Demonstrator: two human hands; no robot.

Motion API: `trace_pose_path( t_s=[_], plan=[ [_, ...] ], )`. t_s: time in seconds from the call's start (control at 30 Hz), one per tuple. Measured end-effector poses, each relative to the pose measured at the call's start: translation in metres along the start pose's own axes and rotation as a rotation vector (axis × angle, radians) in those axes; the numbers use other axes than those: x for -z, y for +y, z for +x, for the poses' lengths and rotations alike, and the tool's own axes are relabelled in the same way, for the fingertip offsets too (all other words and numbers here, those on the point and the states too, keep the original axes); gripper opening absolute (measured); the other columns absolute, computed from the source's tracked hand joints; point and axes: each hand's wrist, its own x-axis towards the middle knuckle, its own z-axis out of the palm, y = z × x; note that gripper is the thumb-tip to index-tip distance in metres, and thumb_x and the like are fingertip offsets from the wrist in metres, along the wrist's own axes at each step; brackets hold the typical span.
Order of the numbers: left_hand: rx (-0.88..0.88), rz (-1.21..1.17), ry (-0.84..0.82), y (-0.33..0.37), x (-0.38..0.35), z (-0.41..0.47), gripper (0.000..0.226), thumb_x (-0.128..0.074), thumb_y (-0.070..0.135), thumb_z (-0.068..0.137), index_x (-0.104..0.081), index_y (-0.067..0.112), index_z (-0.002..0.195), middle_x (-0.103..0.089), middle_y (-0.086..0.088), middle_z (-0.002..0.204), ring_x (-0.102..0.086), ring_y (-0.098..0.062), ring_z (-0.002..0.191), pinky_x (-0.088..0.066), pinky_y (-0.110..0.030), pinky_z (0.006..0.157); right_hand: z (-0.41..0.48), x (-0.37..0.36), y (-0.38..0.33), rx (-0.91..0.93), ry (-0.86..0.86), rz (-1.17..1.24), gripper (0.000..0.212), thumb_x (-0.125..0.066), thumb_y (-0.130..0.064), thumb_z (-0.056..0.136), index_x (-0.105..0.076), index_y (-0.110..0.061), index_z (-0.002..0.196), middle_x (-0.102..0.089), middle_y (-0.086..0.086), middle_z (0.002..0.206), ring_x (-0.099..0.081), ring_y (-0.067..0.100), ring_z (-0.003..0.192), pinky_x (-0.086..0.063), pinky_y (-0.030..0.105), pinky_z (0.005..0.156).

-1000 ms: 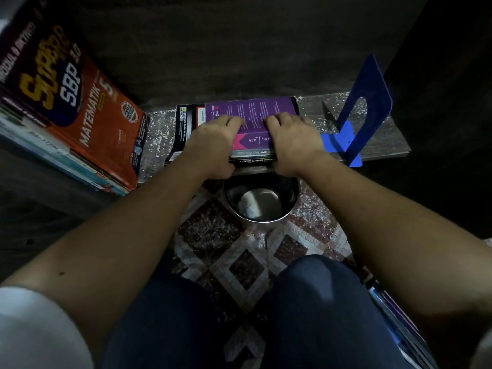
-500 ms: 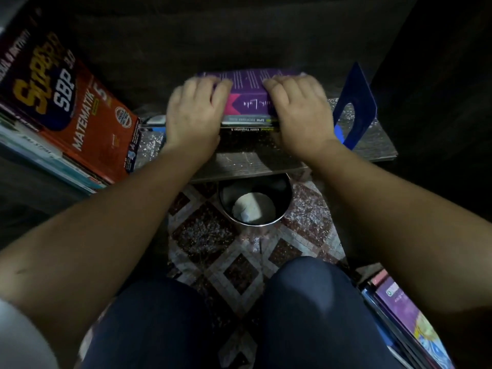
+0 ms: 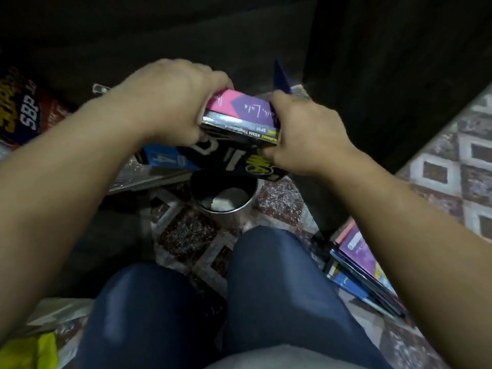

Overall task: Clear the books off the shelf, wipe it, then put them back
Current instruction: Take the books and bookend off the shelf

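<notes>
Gripping a small stack (image 3: 239,115) at 12 o'clock — both hands clamp its ends.
Our left hand (image 3: 170,102) curls round the stack's left end and our right hand (image 3: 300,129) round the right, holding it tipped up over the shelf (image 3: 149,177) edge. We judge it is being stood upright: keep both ends squeezed so the thin volumes don't slide out, pivot on the lower edge, then ease it toward the bookend (image 3: 281,75) at 1 o'clock. Just below, a metal cup (image 3: 226,201) sits on the floor with something pale inside — what, we cannot tell. More books (image 3: 364,270) lie at 4 o'clock.
</notes>
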Motion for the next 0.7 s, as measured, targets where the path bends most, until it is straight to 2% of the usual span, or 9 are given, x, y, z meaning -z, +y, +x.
trace_pose_path(
  t_s=[0.13, 0.23, 0.37, 0.5, 0.6, 0.7],
  plan=[
    [-0.138, -0.071, -0.028, 0.069, 0.003, 0.009, 0.061, -0.077, 0.027, 0.064, -0.053, 0.024, 0.119, -0.061, -0.004, 0.103, -0.059, -0.031, 0.096, -0.046, -0.037, 0.079, -0.066, 0.020, 0.039, -0.125, -0.075, 0.036, 0.050, -0.071, -0.043, 0.069, -0.039, -0.021, 0.101, -0.055, 0.001, 0.099, -0.054, 0.028, 0.088, -0.037, 0.033, 0.066],
    [-0.258, -0.125, -0.011, 0.123, -0.005, 0.019, 0.056, -0.076, 0.024, 0.065, -0.053, 0.025, 0.116, -0.061, -0.001, 0.101, -0.058, -0.030, 0.094, -0.045, -0.036, 0.077, -0.116, 0.028, 0.067, -0.233, -0.141, 0.065, 0.049, -0.069, -0.046, 0.068, -0.042, -0.022, 0.100, -0.050, -0.001, 0.088, -0.047, 0.027, 0.078, -0.036, 0.033, 0.065],
    [-0.380, -0.195, -0.036, 0.191, -0.024, 0.038, 0.054, -0.077, 0.026, 0.068, -0.051, 0.027, 0.116, -0.060, 0.000, 0.103, -0.057, -0.028, 0.094, -0.047, -0.039, 0.079, -0.172, 0.024, 0.106, -0.336, -0.190, 0.096, 0.058, -0.071, -0.044, 0.065, -0.048, -0.023, 0.113, -0.061, 0.005, 0.097, -0.057, 0.033, 0.086, -0.044, 0.034, 0.068],
    [-0.472, -0.233, -0.084, 0.249, -0.047, 0.051, 0.053, -0.077, 0.028, 0.069, -0.053, 0.024, 0.117, -0.058, -0.001, 0.104, -0.056, -0.027, 0.095, -0.046, -0.040, 0.083, -0.215, 0.008, 0.135, -0.412, -0.187, 0.106, 0.069, -0.071, -0.046, 0.068, -0.041, -0.029, 0.128, -0.063, 0.003, 0.107, -0.060, 0.034, 0.097, -0.041, 0.034, 0.070],
    [-0.522, -0.312, -0.129, 0.280, -0.064, 0.061, 0.054, -0.078, 0.027, 0.066, -0.056, 0.020, 0.115, -0.061, -0.003, 0.104, -0.058, -0.027, 0.093, -0.048, -0.041, 0.081, -0.239, -0.003, 0.157, -0.490, -0.206, 0.012, 0.054, -0.067, -0.045, 0.076, -0.043, -0.027, 0.120, -0.064, 0.004, 0.108, -0.060, 0.034, 0.098, -0.035, 0.034, 0.067],
    [-0.523, -0.393, -0.185, 0.305, -0.079, 0.075, 0.059, -0.081, 0.030, 0.066, -0.055, 0.019, 0.119, -0.062, -0.003, 0.109, -0.059, -0.025, 0.096, -0.047, -0.033, 0.079, -0.255, -0.003, 0.183, -0.523, -0.208, -0.039, 0.045, -0.065, -0.043, 0.079, -0.046, -0.025, 0.116, -0.063, 0.004, 0.108, -0.059, 0.033, 0.099, -0.033, 0.035, 0.066]
  ],
)
